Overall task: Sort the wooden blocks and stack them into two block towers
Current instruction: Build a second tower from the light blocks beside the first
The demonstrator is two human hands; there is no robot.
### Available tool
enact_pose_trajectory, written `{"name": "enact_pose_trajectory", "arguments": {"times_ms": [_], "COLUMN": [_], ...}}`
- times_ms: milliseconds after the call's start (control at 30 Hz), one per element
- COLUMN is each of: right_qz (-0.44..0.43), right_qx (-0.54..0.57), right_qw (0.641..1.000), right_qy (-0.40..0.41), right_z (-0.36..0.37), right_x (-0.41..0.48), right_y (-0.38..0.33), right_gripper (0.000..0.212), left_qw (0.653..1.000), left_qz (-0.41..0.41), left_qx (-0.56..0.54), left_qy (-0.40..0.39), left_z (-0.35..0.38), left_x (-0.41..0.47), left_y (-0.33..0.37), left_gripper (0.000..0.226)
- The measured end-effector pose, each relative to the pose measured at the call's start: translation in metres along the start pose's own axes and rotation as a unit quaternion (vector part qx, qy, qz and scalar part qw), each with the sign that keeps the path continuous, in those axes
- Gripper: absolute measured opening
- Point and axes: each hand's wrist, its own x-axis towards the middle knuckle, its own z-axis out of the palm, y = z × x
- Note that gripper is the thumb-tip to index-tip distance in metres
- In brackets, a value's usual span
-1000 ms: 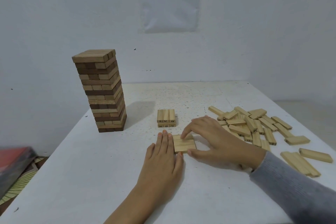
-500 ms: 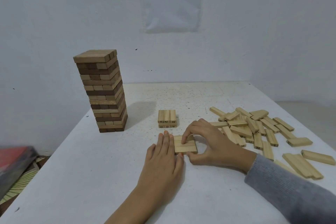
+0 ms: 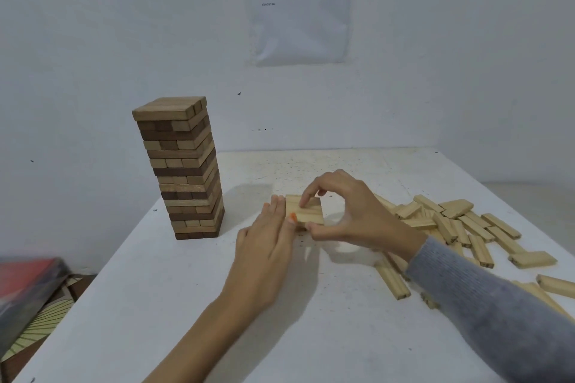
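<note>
Squaring up the pale block layer (image 3: 306,211) on the speckled white table (image 3: 155,305), to the right of the tall tower (image 3: 182,171) and apart from it. I am holding the left hand (image 3: 264,246) flat, its fingers straight and pressing the layer's left face like a fence. The right hand (image 3: 351,211) is pinching the layer — index fingertip (image 3: 303,200) bearing on top, thumb at the near right corner. Whether another layer is lying beneath I cannot tell; the hands are hiding it.

Judging the step: I should be closing the seams with light, level pressure, then lifting both hands straight away so nothing is dragging.

Materials: smooth rectangular wooden bars, flat-faced and crisp-edged, likely sliding easily on the table. The tower is mixing dark and pale bars; the loose pile (image 3: 460,224) at right is all pale — stock for the second tower.
</note>
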Motion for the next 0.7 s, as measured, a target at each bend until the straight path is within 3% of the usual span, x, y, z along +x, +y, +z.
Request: {"name": "enact_pose_trajectory", "arguments": {"times_ms": [133, 700], "right_qz": [0.017, 0.045], "right_qx": [-0.012, -0.05], "right_qw": [1.0, 0.998], "right_qy": [0.017, -0.019], "right_z": [0.007, 0.029], "right_x": [0.027, 0.034], "right_y": [0.01, 0.038], "right_gripper": [0.033, 0.028], "left_qw": [0.995, 1.0], "left_qz": [-0.018, 0.023], "left_qx": [-0.096, -0.009], "left_qy": [0.009, -0.005], "left_z": [-0.014, 0.003], "left_x": [0.029, 0.041], "left_y": [-0.007, -0.047], "left_gripper": [0.042, 0.041]}}
